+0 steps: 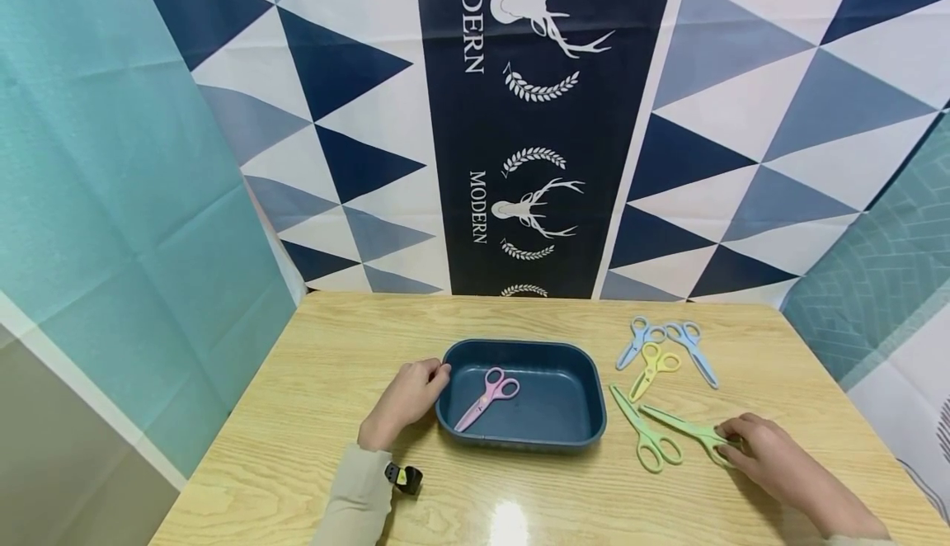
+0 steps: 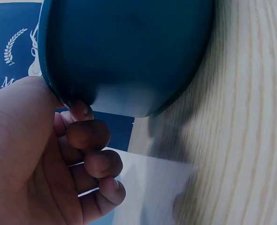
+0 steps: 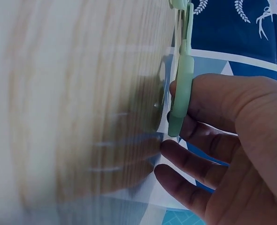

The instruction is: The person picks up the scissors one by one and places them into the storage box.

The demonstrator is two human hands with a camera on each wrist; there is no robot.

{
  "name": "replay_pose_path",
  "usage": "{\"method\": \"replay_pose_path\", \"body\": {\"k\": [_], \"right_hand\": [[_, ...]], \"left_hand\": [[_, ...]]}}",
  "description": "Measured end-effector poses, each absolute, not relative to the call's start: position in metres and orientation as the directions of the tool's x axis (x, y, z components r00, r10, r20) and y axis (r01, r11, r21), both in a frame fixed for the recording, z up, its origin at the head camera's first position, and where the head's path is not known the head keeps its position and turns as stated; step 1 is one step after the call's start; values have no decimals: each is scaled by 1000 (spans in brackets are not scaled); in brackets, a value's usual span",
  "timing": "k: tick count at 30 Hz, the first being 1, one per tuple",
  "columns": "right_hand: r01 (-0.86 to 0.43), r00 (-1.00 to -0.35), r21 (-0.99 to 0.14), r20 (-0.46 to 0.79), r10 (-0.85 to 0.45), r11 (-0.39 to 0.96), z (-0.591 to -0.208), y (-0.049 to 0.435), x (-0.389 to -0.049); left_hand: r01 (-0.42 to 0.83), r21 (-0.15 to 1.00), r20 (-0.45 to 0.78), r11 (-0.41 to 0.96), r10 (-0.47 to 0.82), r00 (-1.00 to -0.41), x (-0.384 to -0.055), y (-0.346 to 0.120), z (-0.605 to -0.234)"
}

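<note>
A dark blue rectangular tray [image 1: 549, 439] stands on the wooden table, with pink scissors [image 1: 486, 398] lying inside it at the left. My left hand [image 1: 411, 397] pinches the tray's left rim; in the left wrist view its thumb and index finger meet at the edge of the tray [image 2: 129, 51]. At the right, my right hand [image 1: 764, 455] grips the handle of a pair of green scissors [image 1: 690, 428], whose blades point left toward the tray. Seen from the right wrist, the green handle [image 3: 183, 84] sits between thumb and fingers, close over the tabletop.
Another pair of green scissors [image 1: 644, 430] lies just right of the tray. Behind it are yellow scissors [image 1: 651, 370] and two blue pairs, one left [image 1: 637, 342] and one right [image 1: 696, 352]. A patterned cloth [image 1: 371, 117] hangs at the table's back edge.
</note>
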State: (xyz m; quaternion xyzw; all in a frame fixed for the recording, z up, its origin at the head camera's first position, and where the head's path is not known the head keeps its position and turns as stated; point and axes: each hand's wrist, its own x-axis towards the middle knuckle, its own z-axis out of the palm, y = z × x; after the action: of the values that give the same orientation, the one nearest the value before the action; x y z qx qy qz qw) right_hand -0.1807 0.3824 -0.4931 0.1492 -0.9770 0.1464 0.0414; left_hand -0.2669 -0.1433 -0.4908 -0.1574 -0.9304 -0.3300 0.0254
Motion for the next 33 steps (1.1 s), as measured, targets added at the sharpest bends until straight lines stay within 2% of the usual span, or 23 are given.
{"method": "replay_pose_path", "body": {"k": [25,33], "right_hand": [[-319,-939,-248,211,-271,915,-484,381,-188],[-297,-951,-276,170,-258,914,-473,378,-194]], "left_hand": [[314,612,156,726,278,-948,-266,-143,-492],[327,615,166,718,287,-943,-267,-144,-492]]}}
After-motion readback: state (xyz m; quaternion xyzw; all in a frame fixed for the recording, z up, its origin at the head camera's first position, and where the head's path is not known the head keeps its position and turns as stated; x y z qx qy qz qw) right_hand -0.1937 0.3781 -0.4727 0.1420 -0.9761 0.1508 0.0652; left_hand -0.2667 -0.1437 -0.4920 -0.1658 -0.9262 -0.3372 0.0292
